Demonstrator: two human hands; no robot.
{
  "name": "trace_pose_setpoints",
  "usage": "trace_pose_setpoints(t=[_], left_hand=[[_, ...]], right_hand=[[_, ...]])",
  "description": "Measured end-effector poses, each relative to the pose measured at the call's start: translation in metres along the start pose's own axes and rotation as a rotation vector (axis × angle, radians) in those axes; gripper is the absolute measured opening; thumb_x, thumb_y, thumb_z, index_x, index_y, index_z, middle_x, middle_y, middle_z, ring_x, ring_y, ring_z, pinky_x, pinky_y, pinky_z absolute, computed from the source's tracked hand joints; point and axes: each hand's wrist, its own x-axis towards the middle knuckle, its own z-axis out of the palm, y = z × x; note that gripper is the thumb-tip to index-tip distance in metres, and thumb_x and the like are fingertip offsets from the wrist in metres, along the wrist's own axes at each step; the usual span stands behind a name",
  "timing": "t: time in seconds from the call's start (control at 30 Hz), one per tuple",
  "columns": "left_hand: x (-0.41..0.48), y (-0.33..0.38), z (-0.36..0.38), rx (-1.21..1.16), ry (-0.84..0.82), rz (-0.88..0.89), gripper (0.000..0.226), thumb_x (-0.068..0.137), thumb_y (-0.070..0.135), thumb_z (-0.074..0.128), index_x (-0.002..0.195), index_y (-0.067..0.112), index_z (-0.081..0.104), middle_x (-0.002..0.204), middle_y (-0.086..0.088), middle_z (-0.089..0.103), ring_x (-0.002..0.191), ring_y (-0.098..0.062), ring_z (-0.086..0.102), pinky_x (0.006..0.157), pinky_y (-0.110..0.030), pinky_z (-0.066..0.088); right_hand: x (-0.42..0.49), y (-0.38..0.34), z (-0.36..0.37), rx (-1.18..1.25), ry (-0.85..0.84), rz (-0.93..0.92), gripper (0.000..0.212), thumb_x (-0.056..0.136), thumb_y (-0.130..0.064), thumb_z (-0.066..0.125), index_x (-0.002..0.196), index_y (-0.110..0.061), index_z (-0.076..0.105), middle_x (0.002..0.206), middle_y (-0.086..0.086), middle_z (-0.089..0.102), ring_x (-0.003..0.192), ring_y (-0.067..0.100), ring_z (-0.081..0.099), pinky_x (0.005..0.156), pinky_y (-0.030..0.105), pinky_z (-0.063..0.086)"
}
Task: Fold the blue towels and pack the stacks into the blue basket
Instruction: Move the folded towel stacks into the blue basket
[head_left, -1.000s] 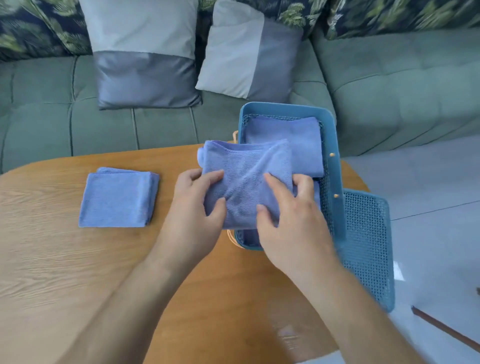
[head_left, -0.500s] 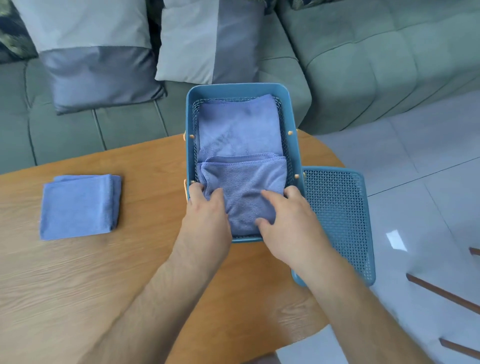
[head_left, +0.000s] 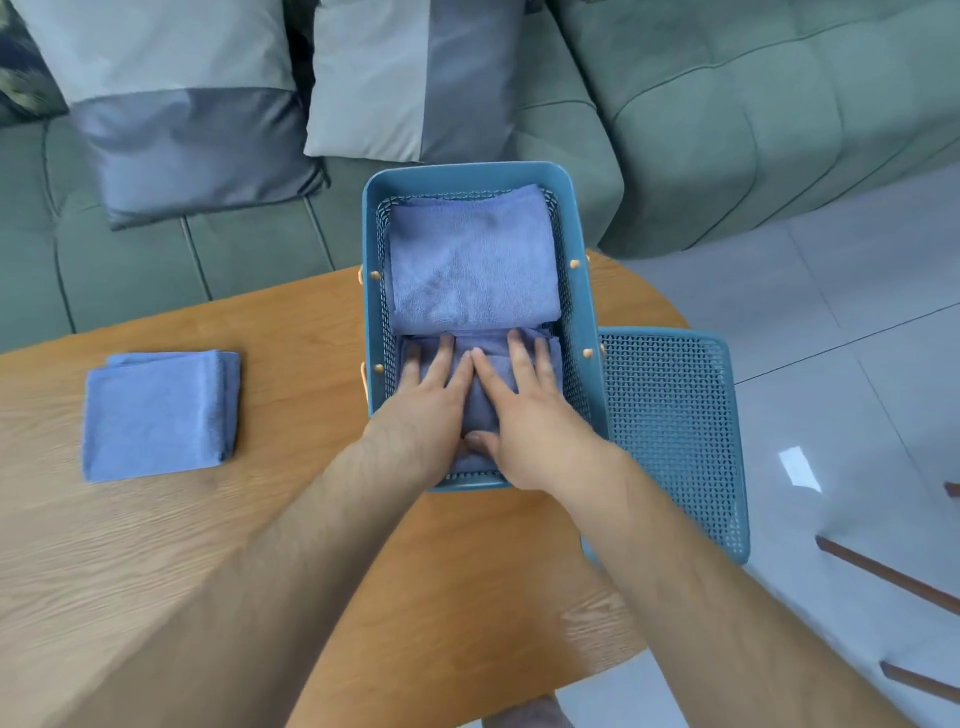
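- Head view: left hand (head_left: 426, 410) and right hand (head_left: 524, 421), both flat with fingers straight and slightly spread, pressed on a folded blue towel (head_left: 482, 415) in the near half of the blue basket (head_left: 467, 174).
- Second folded towel (head_left: 472, 260) filled the far half, just beside the first.
- Third folded stack (head_left: 156, 415) lay on the wooden table (head_left: 260, 545), well apart from the basket.
- Handling note: the step seemed to call for even downward pressure, with edges tucked inside the mesh walls and folds kept square.

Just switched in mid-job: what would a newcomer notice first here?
The left hand and right hand press flat on a folded towel in the blue basket's near half; another folded towel fills its far half. A third folded stack waits at the left of the wooden table.
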Motion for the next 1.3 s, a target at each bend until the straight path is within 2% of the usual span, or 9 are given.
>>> trace_pose_setpoints(t=[0.13,0.27,0.43,0.53,0.63,0.8,0.97,1.13,1.3], left_hand=[[0.011,0.01,-0.008,-0.033,-0.048,-0.05,0.1,0.094,0.031,0.066,0.16,0.012,-0.007,0.167,-0.009,-0.014,0.152,-0.046,-0.002,0.122,-0.05,0.021],[0.002,0.016,-0.014,-0.025,-0.008,-0.051,0.095,0.095,0.032,0.064,0.16,0.01,-0.002,0.168,-0.011,-0.01,0.152,-0.044,0.001,0.122,-0.047,0.024],[-0.033,0.004,-0.012,-0.036,0.313,0.134,0.07,0.095,0.015,0.057,0.155,0.006,0.022,0.161,-0.013,0.023,0.149,-0.029,0.02,0.119,-0.03,0.016],[-0.059,-0.019,-0.014,-0.237,0.526,0.115,0.051,0.09,0.011,0.063,0.139,0.009,0.052,0.14,-0.008,0.051,0.124,-0.03,0.048,0.104,-0.037,0.04],[-0.078,-0.055,-0.01,-0.438,0.678,-0.032,0.031,0.09,0.013,0.064,0.122,0.011,0.065,0.116,-0.005,0.061,0.101,-0.031,0.054,0.087,-0.044,0.047],[-0.087,-0.151,0.024,-0.531,0.595,-0.335,0.034,0.097,0.021,0.058,0.13,0.013,0.06,0.129,-0.006,0.053,0.115,-0.029,0.049,0.1,-0.038,0.038],[-0.086,-0.249,0.074,-0.542,0.515,-0.579,0.048,0.098,0.028,0.057,0.144,0.012,0.05,0.146,-0.014,0.043,0.131,-0.033,0.042,0.109,-0.042,0.034],[-0.076,-0.323,0.105,-0.565,0.347,-0.684,0.064,0.097,0.043,0.057,0.154,0.031,0.031,0.16,-0.013,0.018,0.143,-0.035,0.026,0.116,-0.048,0.028],[-0.066,-0.355,0.113,-0.698,0.27,-0.678,0.069,0.096,0.04,0.061,0.155,0.036,0.026,0.152,-0.01,0.029,0.136,-0.032,0.03,0.109,-0.043,0.034]], right_hand=[[0.013,0.004,-0.003,0.019,-0.057,0.022,0.098,0.097,-0.056,0.058,0.16,-0.034,-0.013,0.165,0.009,-0.03,0.151,0.039,-0.026,0.124,0.049,-0.003],[0.001,0.001,-0.008,0.049,-0.02,0.011,0.095,0.097,-0.054,0.058,0.162,-0.032,-0.008,0.166,0.008,-0.026,0.153,0.036,-0.024,0.127,0.046,0.002],[-0.035,-0.025,-0.023,0.126,0.177,0.049,0.068,0.099,-0.035,0.059,0.158,-0.03,0.026,0.17,0.004,-0.01,0.157,0.026,0.0,0.12,0.043,0.028],[-0.052,-0.062,-0.035,0.136,0.362,0.008,0.054,0.097,-0.029,0.061,0.148,-0.026,0.044,0.165,0.006,0.018,0.147,0.027,0.023,0.109,0.044,0.039],[-0.053,-0.109,-0.041,0.173,0.474,-0.092,0.037,0.096,-0.028,0.059,0.133,-0.022,0.057,0.145,0.002,0.043,0.128,0.026,0.043,0.098,0.044,0.046],[-0.011,-0.199,-0.016,0.22,0.355,-0.246,0.032,0.099,-0.032,0.053,0.129,-0.022,0.058,0.135,0.001,0.046,0.122,0.024,0.047,0.094,0.039,0.044],[0.052,-0.264,0.056,0.13,0.118,-0.219,0.039,0.1,-0.03,0.051,0.138,-0.02,0.049,0.133,0.009,0.041,0.122,0.031,0.045,0.09,0.04,0.045],[0.103,-0.299,0.113,0.142,0.052,-0.075,0.046,0.103,-0.037,0.05,0.146,-0.025,0.042,0.134,0.011,0.037,0.125,0.031,0.042,0.091,0.04,0.044],[0.128,-0.32,0.136,0.209,0.1,0.027,0.052,0.101,-0.037,0.057,0.149,-0.028,0.039,0.135,0.011,0.035,0.122,0.029,0.041,0.09,0.04,0.047]])
